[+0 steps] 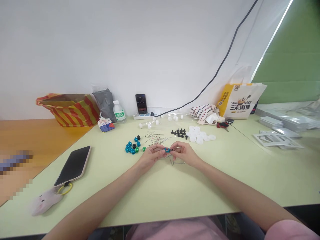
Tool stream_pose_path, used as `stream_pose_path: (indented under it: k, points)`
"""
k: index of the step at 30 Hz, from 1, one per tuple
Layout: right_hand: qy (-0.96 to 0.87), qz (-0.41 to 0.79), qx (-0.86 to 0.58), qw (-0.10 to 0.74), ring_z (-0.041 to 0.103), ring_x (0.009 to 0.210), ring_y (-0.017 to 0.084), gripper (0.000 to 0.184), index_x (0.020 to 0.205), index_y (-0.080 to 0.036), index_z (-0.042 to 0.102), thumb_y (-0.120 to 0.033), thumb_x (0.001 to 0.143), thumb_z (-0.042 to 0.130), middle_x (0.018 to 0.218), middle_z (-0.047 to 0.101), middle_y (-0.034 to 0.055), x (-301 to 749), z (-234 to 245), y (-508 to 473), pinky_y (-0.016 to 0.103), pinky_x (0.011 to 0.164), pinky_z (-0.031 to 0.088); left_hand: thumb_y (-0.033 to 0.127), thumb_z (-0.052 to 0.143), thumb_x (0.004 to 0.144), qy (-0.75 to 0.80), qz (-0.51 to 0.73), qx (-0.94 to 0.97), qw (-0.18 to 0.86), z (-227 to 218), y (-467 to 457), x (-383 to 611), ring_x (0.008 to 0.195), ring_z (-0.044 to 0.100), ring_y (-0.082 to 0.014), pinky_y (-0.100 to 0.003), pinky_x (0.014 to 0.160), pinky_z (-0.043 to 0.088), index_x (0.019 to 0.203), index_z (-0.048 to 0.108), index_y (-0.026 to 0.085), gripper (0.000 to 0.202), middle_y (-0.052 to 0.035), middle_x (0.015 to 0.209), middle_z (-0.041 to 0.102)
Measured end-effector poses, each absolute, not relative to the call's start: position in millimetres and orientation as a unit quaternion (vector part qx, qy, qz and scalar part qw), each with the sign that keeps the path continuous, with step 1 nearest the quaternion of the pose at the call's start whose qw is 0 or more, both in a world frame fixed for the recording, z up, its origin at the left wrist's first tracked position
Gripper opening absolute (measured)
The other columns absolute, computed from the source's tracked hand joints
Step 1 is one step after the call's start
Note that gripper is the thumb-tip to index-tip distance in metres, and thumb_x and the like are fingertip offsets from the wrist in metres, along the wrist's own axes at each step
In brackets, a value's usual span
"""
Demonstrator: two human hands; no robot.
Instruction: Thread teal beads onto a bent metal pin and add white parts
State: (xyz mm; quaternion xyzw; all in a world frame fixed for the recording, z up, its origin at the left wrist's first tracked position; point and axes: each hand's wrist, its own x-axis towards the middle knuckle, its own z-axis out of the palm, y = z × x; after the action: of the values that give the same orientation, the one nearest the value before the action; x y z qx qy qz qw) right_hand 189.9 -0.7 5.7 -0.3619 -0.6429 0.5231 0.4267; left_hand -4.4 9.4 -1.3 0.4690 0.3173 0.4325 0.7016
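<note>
The blue bead (pixel 167 150), pinched between the left hand (pixel 151 156) and right hand (pixel 184 154), could slip if finger pressure eases.

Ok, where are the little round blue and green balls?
In the head view, the blue, green and black balls sit in a cluster on the pale green table, beyond and outward of the person's left hand, beside a scatter of metal pins.
</note>
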Motion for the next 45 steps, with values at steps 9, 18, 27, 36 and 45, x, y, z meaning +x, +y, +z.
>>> stream_pose_path:
  k: [9, 18, 27, 36, 45]
  points:
    - [-0.678, 0.440, -0.401, 0.431, 0.055, 0.064, 0.010, 0.017, 0.078, -0.016, 0.057, -0.031, 0.072, 0.062, 0.072, 0.060, 0.0010, 189, 1, 0, 0.022, 0.057, 0.044, 0.023, 0.075, 0.065, 0.319, 0.437, 0.474, 0.695, 1, 7, -3, 0.080, 0.065, -0.0160, -0.032, 0.083, 0.049, 0.082, 0.062, 0.014, 0.023, -0.0065, 0.090, 0.069]
    - [-0.674, 0.422, -0.377, 0.475, 0.058, 0.069, 0.012, 0.010, 0.077, -0.016, 0.059, -0.023, 0.071, 0.063, 0.080, 0.055, 0.0019, 190, -7, 3, 0.025, 0.064, 0.049, 0.023, 0.078, 0.061, 0.347, 0.451, 0.513, 0.642, 2, 6, -1, 0.076, 0.064, -0.0163, -0.031, 0.078, 0.050, 0.079, 0.062, 0.013, 0.025, -0.0060, 0.084, 0.069]
    - [-0.706, 0.356, -0.373, 0.485, 0.057, 0.066, 0.011, 0.007, 0.079, -0.017, 0.063, -0.019, 0.072, 0.060, 0.085, 0.052, 0.0038, 190, -9, 3, 0.025, 0.061, 0.051, 0.026, 0.077, 0.062, 0.379, 0.449, 0.548, 0.595, 1, 7, -2, 0.075, 0.064, -0.0177, -0.032, 0.077, 0.049, 0.079, 0.062, 0.014, 0.026, -0.0071, 0.085, 0.069]
    - [-0.787, 0.219, -0.363, 0.448, 0.051, 0.058, 0.008, 0.013, 0.076, -0.016, 0.058, -0.007, 0.070, 0.051, 0.074, 0.055, 0.0020, 188, -3, -1, 0.022, 0.056, 0.044, 0.029, 0.076, 0.062, 0.401, 0.438, 0.577, 0.561, 8, 0, 1, 0.078, 0.065, -0.0190, -0.031, 0.076, 0.050, 0.079, 0.062, 0.014, 0.026, -0.0075, 0.087, 0.069]
    - [-0.804, 0.189, -0.364, 0.430, 0.051, 0.059, 0.008, 0.015, 0.078, -0.017, 0.059, -0.006, 0.071, 0.051, 0.078, 0.055, 0.0023, 191, -8, 1, 0.020, 0.055, 0.043, 0.029, 0.075, 0.063, 0.411, 0.435, 0.590, 0.542, 9, -1, 2, 0.077, 0.064, -0.0178, -0.028, 0.073, 0.050, 0.079, 0.062, 0.014, 0.026, -0.0069, 0.085, 0.068]
